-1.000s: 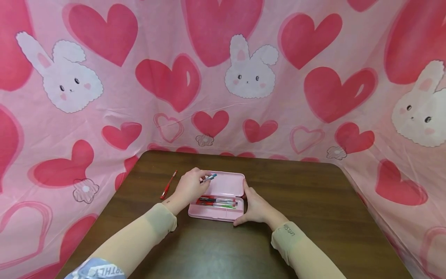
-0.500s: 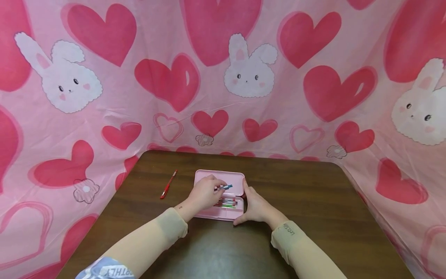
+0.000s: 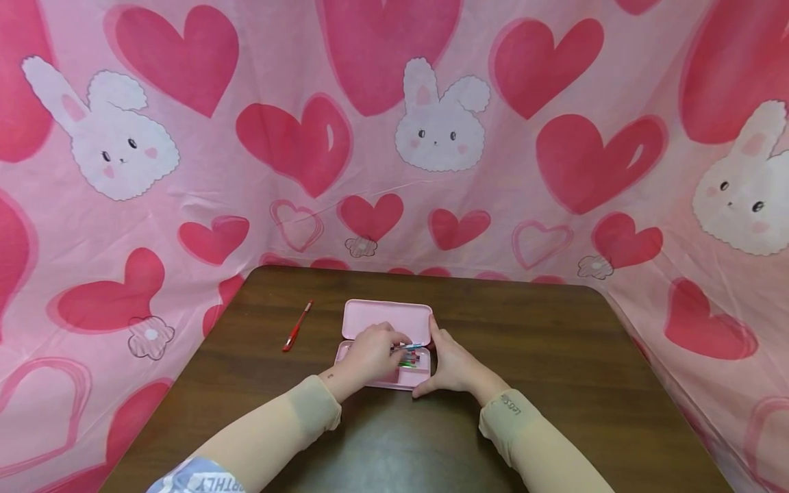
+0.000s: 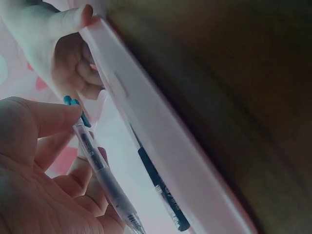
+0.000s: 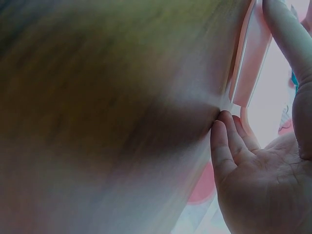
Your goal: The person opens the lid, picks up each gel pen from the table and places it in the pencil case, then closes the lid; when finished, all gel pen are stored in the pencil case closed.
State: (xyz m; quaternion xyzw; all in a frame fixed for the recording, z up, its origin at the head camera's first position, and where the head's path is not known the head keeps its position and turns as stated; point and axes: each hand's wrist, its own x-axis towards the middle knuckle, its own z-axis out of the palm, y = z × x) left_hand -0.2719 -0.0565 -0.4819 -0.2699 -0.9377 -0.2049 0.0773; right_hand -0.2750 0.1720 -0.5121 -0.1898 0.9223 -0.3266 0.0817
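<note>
A pink pencil case (image 3: 387, 316) lies unfolded on the table, its lid on the far side. My left hand (image 3: 366, 356) is over its tray and pinches a clear pen (image 4: 105, 173) with a teal clip, thumb against the clip end. Several pens (image 3: 409, 359) lie in the tray, partly covered by that hand. Among them, a pen with a black grip (image 4: 163, 190) shows in the left wrist view. My right hand (image 3: 456, 363) rests against the case's right side, thumb at the near corner and extended fingers along the lid's edge.
On the brown wooden table (image 3: 555, 356), a red pen (image 3: 298, 326) lies left of the case. A pink cloth (image 3: 518, 171) with hearts and rabbits hangs behind the table and along both sides.
My left hand has moved right and toward me with the teal-clipped pen, from over the lid's left part down to the tray. The right hand has stayed at the case's side.
</note>
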